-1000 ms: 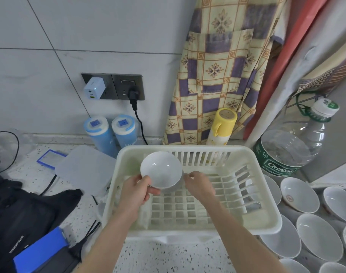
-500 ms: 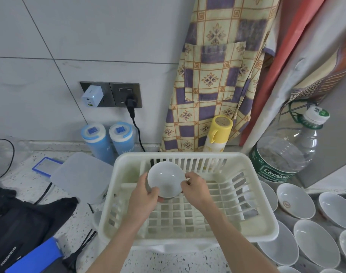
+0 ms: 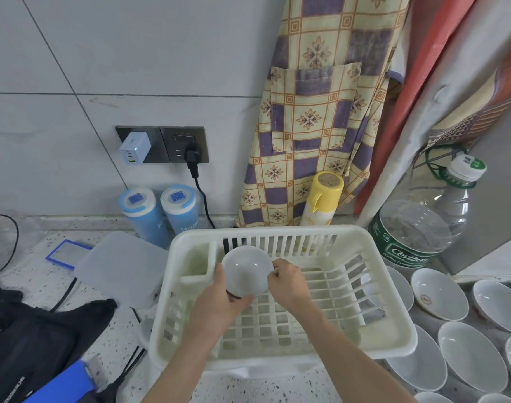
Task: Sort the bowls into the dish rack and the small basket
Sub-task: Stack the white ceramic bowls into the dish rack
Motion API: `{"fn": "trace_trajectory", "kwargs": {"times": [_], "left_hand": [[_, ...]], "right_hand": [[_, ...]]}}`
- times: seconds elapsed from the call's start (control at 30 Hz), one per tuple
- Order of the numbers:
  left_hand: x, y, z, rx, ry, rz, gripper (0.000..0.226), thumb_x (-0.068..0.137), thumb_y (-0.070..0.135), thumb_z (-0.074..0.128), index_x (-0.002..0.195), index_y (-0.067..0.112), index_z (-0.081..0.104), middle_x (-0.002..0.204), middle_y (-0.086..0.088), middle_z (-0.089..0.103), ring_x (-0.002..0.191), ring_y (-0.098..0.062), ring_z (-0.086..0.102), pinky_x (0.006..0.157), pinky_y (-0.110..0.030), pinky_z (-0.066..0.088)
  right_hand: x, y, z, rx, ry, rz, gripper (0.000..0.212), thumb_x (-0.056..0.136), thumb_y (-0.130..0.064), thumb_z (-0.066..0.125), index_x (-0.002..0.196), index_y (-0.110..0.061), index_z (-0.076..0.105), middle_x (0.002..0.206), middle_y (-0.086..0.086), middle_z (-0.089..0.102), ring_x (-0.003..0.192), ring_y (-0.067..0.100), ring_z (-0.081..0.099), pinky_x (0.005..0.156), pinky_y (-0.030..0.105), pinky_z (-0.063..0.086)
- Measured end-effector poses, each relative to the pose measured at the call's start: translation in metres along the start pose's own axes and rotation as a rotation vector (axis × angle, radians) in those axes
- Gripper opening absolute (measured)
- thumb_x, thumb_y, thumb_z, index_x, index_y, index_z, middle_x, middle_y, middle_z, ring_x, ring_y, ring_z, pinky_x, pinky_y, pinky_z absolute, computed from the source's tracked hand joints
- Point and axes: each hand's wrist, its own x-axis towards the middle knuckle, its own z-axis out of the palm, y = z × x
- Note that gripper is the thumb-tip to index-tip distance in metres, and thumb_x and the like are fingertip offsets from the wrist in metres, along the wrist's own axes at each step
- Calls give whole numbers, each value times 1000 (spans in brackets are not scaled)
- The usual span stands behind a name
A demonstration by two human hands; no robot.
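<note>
Bowl (image 3: 246,271) held by both hands over rack (image 3: 373,289); bottle (image 3: 419,225) reads "Cestbon".

Look right: your big clear water bottle (image 3: 419,228) wears a green label reading "Cestbon", with "4.5L" at the label's left edge and small print beneath that starts "Purified Drinking". By the wall, the right-hand blue canister (image 3: 181,210) shows pale letters, roughly "Hai", the rest hidden. At bottom left, the black bag (image 3: 24,350) carries white lettering, too small and cut off to read.
</note>
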Motion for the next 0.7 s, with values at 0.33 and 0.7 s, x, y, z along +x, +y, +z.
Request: {"fn": "trace_trajectory", "kwargs": {"times": [0.33, 0.7], "left_hand": [[5, -2, 1, 79, 30, -29, 53, 80, 51, 70, 120, 26, 46, 92, 9, 64, 84, -15, 63, 63, -30, 49], [-1, 5, -3, 111, 79, -17, 55, 83, 46, 67, 129, 29, 44, 85, 10, 66, 79, -16, 65, 59, -30, 47]], "right_hand": [[2, 2, 5, -42, -1, -5, 32, 86, -9, 40, 110, -10, 61, 80, 4, 63, 63, 20, 51, 47, 26, 35], [-7, 6, 5, 38, -10, 24, 44, 95, -34, 45, 136, -20, 45, 95, 4, 68, 83, 23, 64, 76, 37, 53]]}}
